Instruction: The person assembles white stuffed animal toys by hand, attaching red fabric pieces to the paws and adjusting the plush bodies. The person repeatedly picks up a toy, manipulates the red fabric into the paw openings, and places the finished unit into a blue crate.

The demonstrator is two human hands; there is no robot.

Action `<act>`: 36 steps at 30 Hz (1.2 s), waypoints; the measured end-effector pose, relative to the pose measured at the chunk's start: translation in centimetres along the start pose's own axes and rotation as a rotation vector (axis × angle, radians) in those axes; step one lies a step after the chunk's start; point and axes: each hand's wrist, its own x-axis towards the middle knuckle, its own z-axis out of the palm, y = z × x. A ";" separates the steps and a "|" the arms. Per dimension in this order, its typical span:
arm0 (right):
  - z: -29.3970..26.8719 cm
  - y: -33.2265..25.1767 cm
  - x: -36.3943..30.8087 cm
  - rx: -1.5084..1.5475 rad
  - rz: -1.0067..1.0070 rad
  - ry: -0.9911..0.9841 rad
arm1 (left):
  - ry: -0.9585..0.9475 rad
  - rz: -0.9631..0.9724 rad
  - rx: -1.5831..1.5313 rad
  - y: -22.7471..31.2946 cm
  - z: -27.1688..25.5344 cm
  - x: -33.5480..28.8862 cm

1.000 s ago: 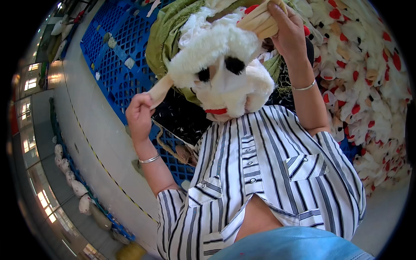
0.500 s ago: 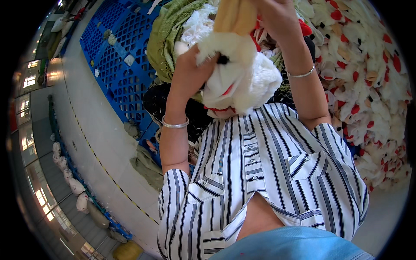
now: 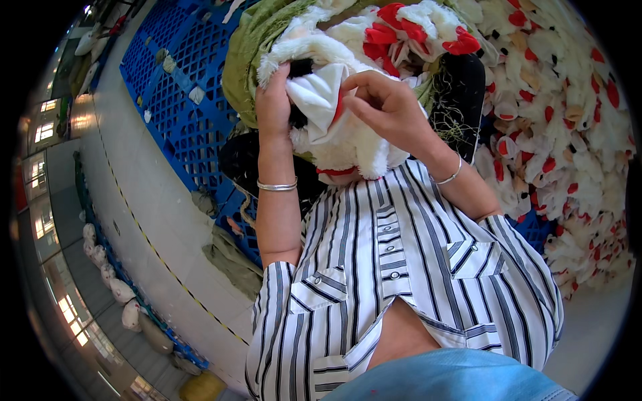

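On my lap lies a heap of white plush with red parts (image 3: 408, 33). My left hand (image 3: 273, 107) is closed round the furry edge of a limp white plush piece (image 3: 317, 97), which has black patches, a smooth white panel and a strip of red. Bent over the right side of that panel, my right hand (image 3: 394, 113) has thumb and forefinger close together beside the red strip. Whatever is between those fingertips is too small or hidden to make out. A white furry flap (image 3: 374, 154) hangs below, against my striped shirt.
A green woven sack (image 3: 244, 63) lies around the heap's left side. Blue plastic pallets (image 3: 180, 87) with scraps on them stand to the left. At the right rises a big pile of white and red plush pieces (image 3: 562, 120). Stuffed sacks (image 3: 120, 291) line the far left wall.
My right hand has come down from a raised tan part to the smooth panel. My left hand has shifted left and up, and the plush piece now lies lower and more spread out.
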 end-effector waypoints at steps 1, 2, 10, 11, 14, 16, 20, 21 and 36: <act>0.2 0.0 0.1 -0.003 -0.007 0.011 | 0.000 0.009 -0.024 -0.2 0.0 0.1; 0.1 0.2 0.1 -0.017 -0.007 0.022 | -0.002 -0.023 -0.046 -0.3 0.0 0.2; -0.1 1.9 0.7 -0.035 0.059 0.000 | -0.035 0.004 -0.052 1.1 1.6 -1.5; -0.3 2.0 0.9 0.063 0.154 -0.067 | -0.042 0.007 -0.072 1.0 1.5 -1.6; -0.5 1.4 1.2 0.195 0.262 -0.219 | -0.044 -0.054 -0.149 0.6 0.9 -1.6; -0.5 1.7 1.1 0.197 0.194 -0.239 | -0.027 -0.099 -0.166 1.2 1.0 -2.0; -0.4 1.4 1.0 0.194 0.084 -0.245 | -0.002 -0.115 -0.200 1.6 1.5 -2.4; -0.7 1.0 1.0 0.200 0.107 -0.264 | -0.006 -0.109 -0.164 1.9 1.7 -2.6; -9.6 -5.8 3.0 0.220 -0.630 0.068 | -0.042 0.718 0.261 11.9 3.1 1.4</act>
